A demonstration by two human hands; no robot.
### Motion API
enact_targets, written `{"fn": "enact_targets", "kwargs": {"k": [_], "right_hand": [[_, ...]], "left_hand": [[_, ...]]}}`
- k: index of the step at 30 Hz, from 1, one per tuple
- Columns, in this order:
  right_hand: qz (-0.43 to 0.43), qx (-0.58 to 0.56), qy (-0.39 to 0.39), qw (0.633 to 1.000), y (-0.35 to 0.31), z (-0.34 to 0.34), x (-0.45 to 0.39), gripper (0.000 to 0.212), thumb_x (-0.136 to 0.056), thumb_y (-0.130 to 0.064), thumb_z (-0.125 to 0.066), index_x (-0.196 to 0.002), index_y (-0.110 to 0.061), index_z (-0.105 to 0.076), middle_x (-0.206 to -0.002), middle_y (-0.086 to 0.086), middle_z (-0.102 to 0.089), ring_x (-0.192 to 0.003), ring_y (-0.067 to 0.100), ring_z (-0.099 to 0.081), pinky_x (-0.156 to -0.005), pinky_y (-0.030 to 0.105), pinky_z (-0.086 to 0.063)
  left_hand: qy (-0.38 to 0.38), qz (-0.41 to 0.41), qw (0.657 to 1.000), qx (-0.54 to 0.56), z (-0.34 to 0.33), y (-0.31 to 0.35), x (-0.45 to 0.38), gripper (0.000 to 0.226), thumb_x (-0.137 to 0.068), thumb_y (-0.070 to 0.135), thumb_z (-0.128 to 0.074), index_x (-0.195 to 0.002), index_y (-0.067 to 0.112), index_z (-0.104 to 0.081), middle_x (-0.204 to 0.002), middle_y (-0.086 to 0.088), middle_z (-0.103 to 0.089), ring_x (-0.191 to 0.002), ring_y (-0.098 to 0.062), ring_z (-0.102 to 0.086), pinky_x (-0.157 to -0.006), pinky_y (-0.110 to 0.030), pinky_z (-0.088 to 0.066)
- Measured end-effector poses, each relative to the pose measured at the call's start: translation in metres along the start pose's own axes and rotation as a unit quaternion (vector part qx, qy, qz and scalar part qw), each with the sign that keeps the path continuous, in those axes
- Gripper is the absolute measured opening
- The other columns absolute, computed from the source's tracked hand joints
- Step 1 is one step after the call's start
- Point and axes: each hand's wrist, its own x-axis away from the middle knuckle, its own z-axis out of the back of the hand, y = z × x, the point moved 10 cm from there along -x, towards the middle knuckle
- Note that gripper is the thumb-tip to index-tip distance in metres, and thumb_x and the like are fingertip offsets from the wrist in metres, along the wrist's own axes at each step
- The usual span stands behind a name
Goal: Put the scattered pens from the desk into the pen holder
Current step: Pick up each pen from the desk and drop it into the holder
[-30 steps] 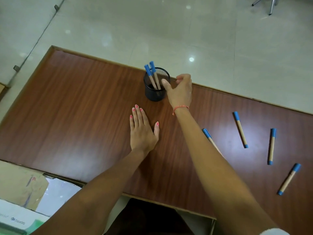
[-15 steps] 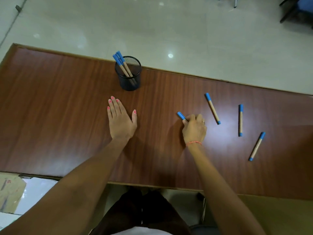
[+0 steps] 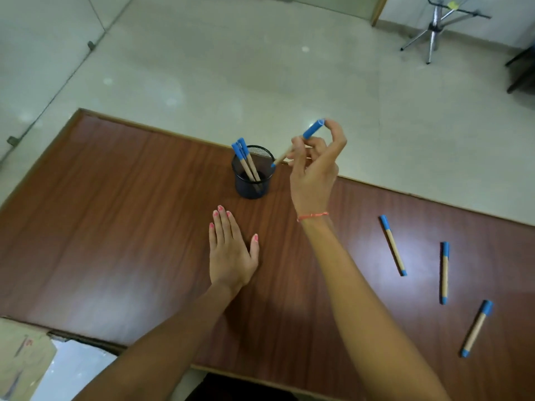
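A black mesh pen holder (image 3: 252, 183) stands near the desk's far edge with two blue-capped tan pens (image 3: 246, 163) leaning inside. My right hand (image 3: 315, 169) is raised just right of the holder and grips another such pen (image 3: 312, 130), tilted, its lower blue tip at the holder's right rim. My left hand (image 3: 230, 250) lies flat on the wooden desk (image 3: 115, 227) in front of the holder, fingers apart, holding nothing. Three more pens lie on the desk at the right: one (image 3: 393, 245), a second (image 3: 445, 272), a third (image 3: 476, 328).
Cardboard and papers (image 3: 26, 360) sit below the desk's near left corner. Beyond the far edge is a pale tiled floor, with a chrome chair base (image 3: 432, 33) at the top right.
My right hand picked a pen up off the desk at the right and carried it up and left to the holder's rim. My left hand stayed flat.
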Motion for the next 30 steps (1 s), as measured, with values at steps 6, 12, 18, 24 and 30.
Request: {"fn": "enact_targets", "kwargs": {"k": [6, 12, 18, 24, 30], "right_hand": [[-0.055, 0.126, -0.056, 0.989, 0.052, -0.051, 0.002, 0.031, -0.096, -0.024, -0.054, -0.121, -0.013, -0.040, -0.094, 0.002, -0.073, -0.072, 0.016, -0.068, -0.069, 0.026, -0.051], [-0.068, 0.133, -0.053, 0.987, 0.068, -0.046, 0.004, 0.028, -0.092, -0.027, -0.060, -0.114, -0.016, -0.047, -0.102, -0.002, -0.068, -0.085, 0.020, -0.065, -0.073, 0.032, -0.051], [-0.112, 0.162, 0.013, 0.980, 0.095, 0.022, 0.012, 0.024, -0.089, 0.000, -0.046, -0.108, -0.014, -0.052, -0.083, -0.007, -0.062, -0.083, 0.021, -0.063, -0.073, 0.025, -0.045], [-0.208, 0.363, 0.077, 0.905, 0.155, 0.146, 0.037, 0.027, -0.085, -0.003, -0.053, -0.111, -0.013, -0.054, -0.115, 0.012, -0.058, -0.111, 0.032, -0.053, -0.089, 0.045, -0.045], [-0.321, 0.436, 0.042, 0.840, 0.208, 0.218, 0.074, 0.033, -0.094, -0.027, -0.057, -0.124, -0.012, -0.054, -0.122, 0.017, -0.047, -0.112, 0.035, -0.048, -0.088, 0.046, -0.049]], "left_hand": [[-0.042, 0.020, 0.998, 0.037, 0.005, -0.003, 0.002, 0.080, -0.099, 0.053, -0.021, -0.153, -0.006, -0.013, -0.163, -0.023, -0.003, -0.152, -0.033, -0.005, -0.123, -0.047, -0.020], [-0.041, -0.043, 0.988, 0.144, 0.066, 0.040, -0.001, 0.114, -0.084, 0.075, 0.019, -0.150, -0.012, -0.014, -0.159, -0.016, 0.004, -0.150, -0.042, -0.011, -0.121, -0.043, -0.021], [-0.032, 0.017, 0.999, 0.016, -0.004, 0.000, 0.001, 0.080, -0.099, 0.052, -0.021, -0.154, -0.005, -0.012, -0.163, -0.022, -0.007, -0.153, -0.031, -0.004, -0.124, -0.046, -0.016], [-0.009, 0.002, 1.000, -0.019, -0.004, 0.003, 0.003, 0.081, -0.097, 0.050, -0.026, -0.152, -0.009, -0.017, -0.161, -0.025, -0.012, -0.152, -0.034, -0.009, -0.124, -0.046, -0.014], [0.003, 0.001, 1.000, -0.016, -0.006, 0.004, 0.002, 0.082, -0.096, 0.052, -0.021, -0.152, -0.009, -0.015, -0.162, -0.025, -0.011, -0.152, -0.034, -0.008, -0.124, -0.046, -0.012]]}}
